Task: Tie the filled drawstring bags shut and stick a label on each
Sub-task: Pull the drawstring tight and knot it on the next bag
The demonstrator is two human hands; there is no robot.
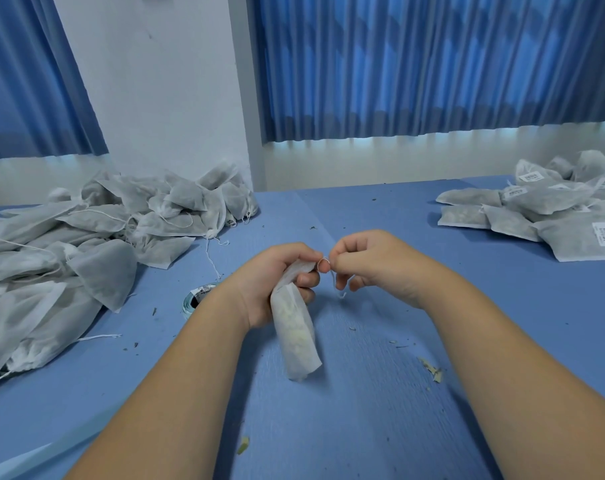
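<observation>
My left hand (273, 282) is curled round the gathered neck of a filled drawstring bag (295, 330), and my right hand (373, 265) pinches the thin white drawstring (335, 280) just beside it, a small loop standing between the fingertips. The bag is soft, gauzy, non-woven white, a limp tube with pale lumpy filling, hanging at dead centre with its square lower corner down on the blue table (398, 427).

At 9 o'clock lies a slumped heap of untied bags (86, 237), strings trailing loose. At 2 o'clock lies a flatter stack of labelled bags (553, 209), well apart from my hands. A label roll (197, 297) peeks out just left of my left wrist. Dry leaf crumbs (432, 370) dot the faintly grained surface at 5 o'clock. Open table runs from 12 through 6 o'clock — the heaps hem only the sides.
</observation>
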